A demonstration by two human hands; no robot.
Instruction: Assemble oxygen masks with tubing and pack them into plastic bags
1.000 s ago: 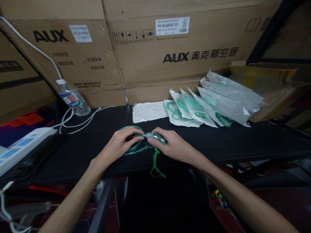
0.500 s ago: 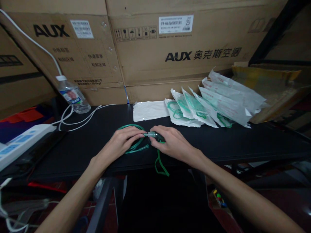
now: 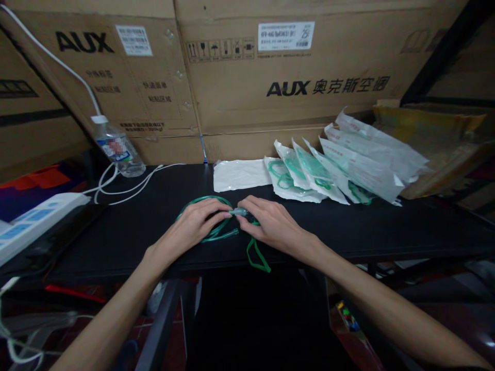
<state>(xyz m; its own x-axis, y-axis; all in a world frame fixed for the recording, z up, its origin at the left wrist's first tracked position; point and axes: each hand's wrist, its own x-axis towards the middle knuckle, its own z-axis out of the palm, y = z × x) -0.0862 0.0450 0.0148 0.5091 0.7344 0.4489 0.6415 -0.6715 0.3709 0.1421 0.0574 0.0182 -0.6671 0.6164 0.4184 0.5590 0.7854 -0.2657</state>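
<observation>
My left hand (image 3: 199,219) pinches the end of a coiled green oxygen tube (image 3: 220,237) between thumb and fingers. Loops of the tube lie on the black table around and under that hand. Facing it, my right hand (image 3: 270,219) is closed around a translucent connector (image 3: 240,212) and what looks like a small green oxygen mask, mostly covered by the fingers. Tube end and connector meet in line between the two hands. Below my right hand a green elastic strap (image 3: 260,262) hangs over the table's front edge.
Behind my hands lie a flat white packet (image 3: 242,176) and several clear-and-white packets (image 3: 296,193) with green tubing inside. A plastic bottle (image 3: 121,152), white cables and a power strip (image 3: 38,219) are on the left. Large cardboard boxes (image 3: 232,103) stand along the back.
My right fingers have shifted on the connector, so less of the mask shows. The strap's lower end has swung slightly up, and the view has moved a little.
</observation>
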